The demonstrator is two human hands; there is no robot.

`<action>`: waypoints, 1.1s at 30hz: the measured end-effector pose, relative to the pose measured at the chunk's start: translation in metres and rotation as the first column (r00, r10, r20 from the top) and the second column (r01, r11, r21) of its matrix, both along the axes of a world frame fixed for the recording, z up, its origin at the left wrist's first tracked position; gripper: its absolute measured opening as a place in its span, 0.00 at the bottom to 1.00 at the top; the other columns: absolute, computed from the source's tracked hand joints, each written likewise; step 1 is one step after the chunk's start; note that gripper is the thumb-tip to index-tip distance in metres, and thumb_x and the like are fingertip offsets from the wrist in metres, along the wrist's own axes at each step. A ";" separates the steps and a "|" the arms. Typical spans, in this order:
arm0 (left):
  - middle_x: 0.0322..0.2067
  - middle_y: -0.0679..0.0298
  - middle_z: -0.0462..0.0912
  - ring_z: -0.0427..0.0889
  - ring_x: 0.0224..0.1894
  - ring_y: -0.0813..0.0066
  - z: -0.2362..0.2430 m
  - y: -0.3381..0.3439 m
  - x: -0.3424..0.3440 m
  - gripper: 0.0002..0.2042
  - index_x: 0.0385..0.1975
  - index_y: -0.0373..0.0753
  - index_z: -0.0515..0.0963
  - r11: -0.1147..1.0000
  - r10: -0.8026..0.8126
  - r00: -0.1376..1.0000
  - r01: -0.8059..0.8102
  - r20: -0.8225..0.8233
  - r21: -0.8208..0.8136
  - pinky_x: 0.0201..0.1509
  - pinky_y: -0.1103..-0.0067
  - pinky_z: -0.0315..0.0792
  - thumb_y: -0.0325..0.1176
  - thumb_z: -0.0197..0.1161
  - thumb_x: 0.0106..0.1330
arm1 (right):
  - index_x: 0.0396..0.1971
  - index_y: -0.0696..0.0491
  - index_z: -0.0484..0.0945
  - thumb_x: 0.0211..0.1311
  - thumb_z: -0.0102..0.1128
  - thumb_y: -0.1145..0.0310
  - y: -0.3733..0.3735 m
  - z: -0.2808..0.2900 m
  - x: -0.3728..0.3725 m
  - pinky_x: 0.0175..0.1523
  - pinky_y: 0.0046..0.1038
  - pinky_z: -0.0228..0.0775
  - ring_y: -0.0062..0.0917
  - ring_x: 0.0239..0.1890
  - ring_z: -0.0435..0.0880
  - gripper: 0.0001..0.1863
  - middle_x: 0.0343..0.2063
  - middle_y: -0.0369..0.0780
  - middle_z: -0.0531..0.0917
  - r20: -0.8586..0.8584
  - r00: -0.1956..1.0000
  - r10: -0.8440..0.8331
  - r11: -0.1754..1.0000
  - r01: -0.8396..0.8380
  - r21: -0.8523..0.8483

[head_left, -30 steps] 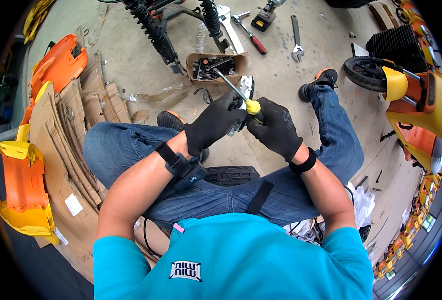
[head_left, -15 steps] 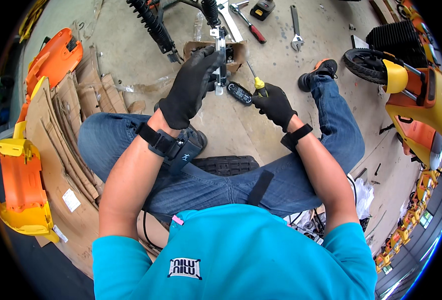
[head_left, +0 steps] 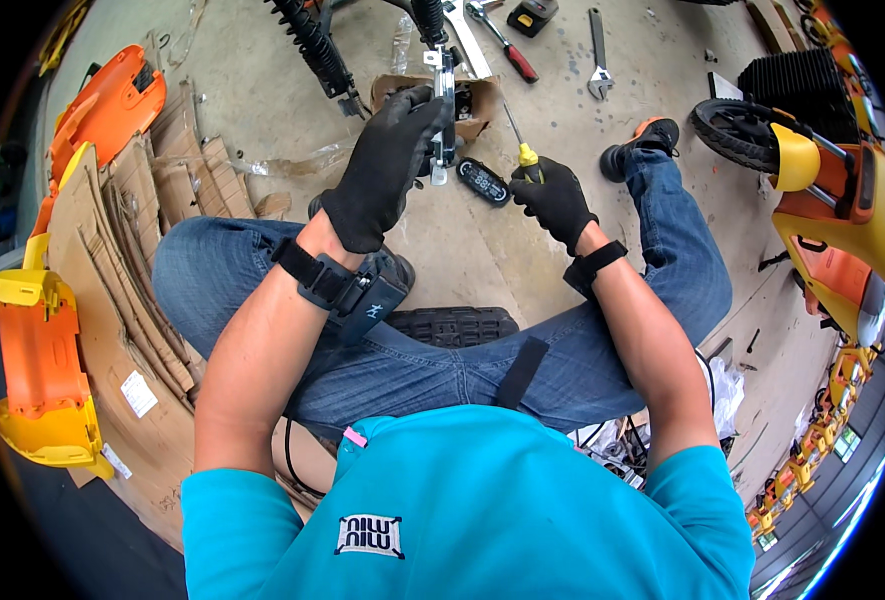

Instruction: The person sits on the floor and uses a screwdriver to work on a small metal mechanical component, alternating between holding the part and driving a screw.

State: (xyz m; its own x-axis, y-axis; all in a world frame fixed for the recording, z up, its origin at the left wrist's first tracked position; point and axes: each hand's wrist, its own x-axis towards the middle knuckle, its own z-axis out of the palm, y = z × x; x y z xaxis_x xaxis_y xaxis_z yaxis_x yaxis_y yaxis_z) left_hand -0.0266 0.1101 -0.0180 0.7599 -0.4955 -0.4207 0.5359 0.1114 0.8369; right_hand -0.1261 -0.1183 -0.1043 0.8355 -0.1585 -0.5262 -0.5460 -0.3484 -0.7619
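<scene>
My gloved left hand (head_left: pixel 377 165) is closed on an upright silver-and-black metal bracket (head_left: pixel 441 118), held beneath a black spring shock absorber (head_left: pixel 430 18) and partly in front of a cardboard box (head_left: pixel 481 108) of small parts; whether it touches the shock is unclear. My gloved right hand (head_left: pixel 552 200) grips a screwdriver (head_left: pixel 527 157) by its yellow handle, with the shaft pointing forward. A black oval display unit (head_left: pixel 480 179) lies between my hands, beyond my lap.
Wrenches (head_left: pixel 598 70), a red-handled ratchet (head_left: pixel 517 55) and a battery tool (head_left: pixel 532 15) lie ahead. Flattened cardboard (head_left: pixel 137 280) and orange-yellow panels (head_left: pixel 37 350) are at left. Yellow scooters (head_left: pixel 822 240) stand at right. My bent legs frame the work area.
My left hand has moved up and forward with the bracket, away from the screwdriver. My right hand has shifted right, and the oval display now shows apart from the bracket.
</scene>
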 end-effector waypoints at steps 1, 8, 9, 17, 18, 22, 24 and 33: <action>0.40 0.61 0.80 0.81 0.44 0.72 -0.003 0.001 0.001 0.17 0.51 0.37 0.71 1.000 0.001 1.000 -0.001 -0.008 -0.019 0.51 0.74 0.76 0.43 0.57 0.72 | 0.35 0.54 0.78 0.56 0.64 0.62 0.001 0.002 0.001 0.21 0.20 0.66 0.17 0.19 0.78 0.12 0.22 0.36 0.80 0.007 1.000 -0.015 1.000 0.014 0.011; 0.40 0.62 0.80 0.81 0.43 0.72 -0.002 0.002 0.001 0.17 0.49 0.37 0.72 0.996 0.028 0.999 -0.031 -0.038 -0.087 0.51 0.73 0.76 0.43 0.58 0.72 | 0.36 0.57 0.77 0.59 0.65 0.63 -0.002 0.030 0.009 0.26 0.23 0.71 0.18 0.21 0.78 0.13 0.23 0.36 0.80 0.016 0.988 -0.151 0.983 0.148 0.108; 0.40 0.62 0.80 0.81 0.43 0.72 -0.002 0.003 0.002 0.17 0.50 0.36 0.71 0.996 0.019 0.999 -0.021 -0.026 -0.091 0.51 0.73 0.77 0.43 0.57 0.72 | 0.37 0.57 0.77 0.60 0.64 0.62 -0.005 0.033 0.010 0.26 0.23 0.70 0.18 0.21 0.78 0.14 0.22 0.36 0.79 0.048 0.983 -0.176 0.976 0.168 0.137; 0.43 0.59 0.80 0.83 0.46 0.68 -0.004 0.009 0.005 0.20 0.57 0.34 0.70 0.995 0.028 1.000 -0.027 0.008 -0.100 0.52 0.72 0.78 0.44 0.49 0.77 | 0.54 0.57 0.75 0.60 0.62 0.68 -0.026 0.089 0.001 0.35 0.22 0.71 0.17 0.29 0.77 0.22 0.32 0.37 0.79 0.276 0.961 0.038 0.998 -0.022 -0.059; 0.44 0.58 0.80 0.83 0.45 0.67 -0.006 0.009 0.006 0.20 0.57 0.34 0.70 0.993 0.027 1.000 -0.027 -0.001 -0.116 0.51 0.72 0.79 0.44 0.49 0.77 | 0.57 0.56 0.74 0.60 0.61 0.69 -0.030 0.095 -0.003 0.36 0.22 0.72 0.17 0.30 0.77 0.24 0.33 0.37 0.79 0.351 0.933 0.079 0.996 -0.057 -0.073; 0.46 0.55 0.80 0.84 0.45 0.65 -0.013 0.011 0.008 0.21 0.57 0.34 0.69 0.979 0.019 0.998 -0.031 -0.064 -0.200 0.51 0.70 0.80 0.45 0.49 0.77 | 0.55 0.56 0.76 0.61 0.65 0.72 -0.037 0.130 -0.008 0.37 0.21 0.73 0.16 0.35 0.79 0.21 0.39 0.35 0.81 0.342 0.935 -0.090 0.990 0.045 0.137; 0.46 0.53 0.80 0.84 0.46 0.64 -0.012 0.010 0.009 0.22 0.58 0.33 0.69 0.976 0.011 0.997 -0.027 -0.076 -0.217 0.52 0.69 0.80 0.45 0.49 0.77 | 0.53 0.57 0.76 0.60 0.65 0.73 -0.048 0.133 -0.009 0.39 0.21 0.73 0.17 0.36 0.80 0.20 0.38 0.36 0.82 0.314 0.934 -0.168 0.972 0.104 0.211; 0.48 0.51 0.80 0.83 0.49 0.61 -0.003 0.005 0.007 0.23 0.62 0.33 0.67 0.955 0.009 0.993 -0.044 -0.121 -0.293 0.55 0.66 0.79 0.44 0.49 0.76 | 0.51 0.58 0.78 0.64 0.62 0.72 -0.062 0.129 -0.012 0.37 0.19 0.73 0.18 0.36 0.81 0.16 0.37 0.38 0.82 0.341 0.862 -0.376 0.825 0.144 0.546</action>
State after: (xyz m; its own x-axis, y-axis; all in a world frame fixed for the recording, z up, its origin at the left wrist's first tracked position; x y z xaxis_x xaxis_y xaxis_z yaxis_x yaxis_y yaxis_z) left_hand -0.0194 0.1147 -0.0212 0.7291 -0.5907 -0.3457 0.6211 0.3589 0.6967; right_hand -0.1381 -0.1803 0.0247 0.9530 -0.2235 -0.2045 -0.1499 0.2386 -0.9595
